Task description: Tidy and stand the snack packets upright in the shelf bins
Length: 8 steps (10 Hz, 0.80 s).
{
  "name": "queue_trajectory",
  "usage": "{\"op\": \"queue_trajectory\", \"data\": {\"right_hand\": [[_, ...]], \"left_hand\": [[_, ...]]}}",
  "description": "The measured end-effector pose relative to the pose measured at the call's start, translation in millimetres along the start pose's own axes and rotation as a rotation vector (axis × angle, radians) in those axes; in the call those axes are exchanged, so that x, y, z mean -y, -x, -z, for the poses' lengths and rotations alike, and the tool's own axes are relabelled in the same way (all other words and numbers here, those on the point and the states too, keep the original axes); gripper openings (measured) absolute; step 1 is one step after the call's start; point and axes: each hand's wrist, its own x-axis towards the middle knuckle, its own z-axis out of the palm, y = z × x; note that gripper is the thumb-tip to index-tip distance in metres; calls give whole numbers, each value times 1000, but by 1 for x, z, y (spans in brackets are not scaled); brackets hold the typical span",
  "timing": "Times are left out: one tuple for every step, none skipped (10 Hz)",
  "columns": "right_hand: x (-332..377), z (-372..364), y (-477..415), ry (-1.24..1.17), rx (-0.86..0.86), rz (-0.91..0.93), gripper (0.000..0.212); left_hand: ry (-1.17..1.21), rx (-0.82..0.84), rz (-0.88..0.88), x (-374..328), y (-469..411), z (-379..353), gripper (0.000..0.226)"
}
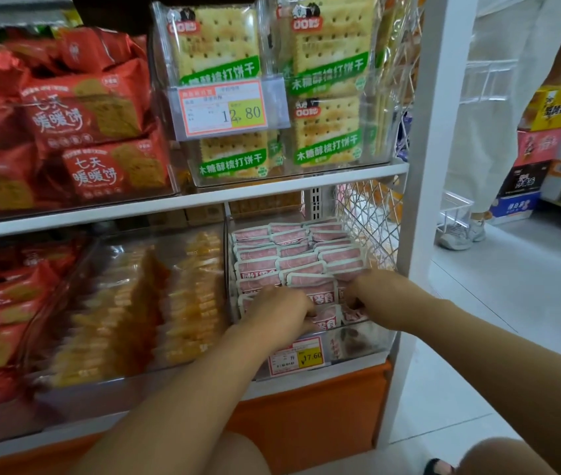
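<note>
Small pink snack packets with white edges stand in rows inside a clear plastic bin on the lower shelf, right side. My left hand reaches into the front of the bin, fingers curled down over the front-row packets. My right hand is in the bin's front right corner, its fingers closed among the packets there. The fingertips of both hands are hidden behind the packets.
A bin of yellow packets sits left of the pink one, red packets further left. Cracker packs and red biscuit bags fill the shelf above. A white upright post bounds the shelf; a person's legs stand in the aisle.
</note>
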Motion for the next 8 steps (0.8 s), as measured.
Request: {"op": "queue_trajectory", "data": {"right_hand": [[-6, -4, 1, -30, 22, -44, 26], [-3, -2, 7, -80, -50, -59, 44], [7, -6, 25, -88, -252, 44, 50], [20, -18, 40, -71, -171, 81, 56], [20, -31, 40, 8, -105, 56, 63], [18, -32, 35, 8, -87, 57, 73], [21, -27, 31, -4, -37, 27, 62], [23, -1, 32, -116, -55, -4, 60]], "left_hand": [[65, 24, -9, 0, 0, 4, 36], [148, -76, -8, 0, 4, 1, 36], [74, -190, -27, -3, 9, -7, 38], [-3, -93, -30, -4, 10, -10, 41], [-25, -26, -6, -2, 10, -10, 42], [-33, 26, 21, 1, 9, -7, 44], [-23, 6, 14, -4, 15, 0, 44], [80, -208, 42, -2, 28, 13, 40]]}}
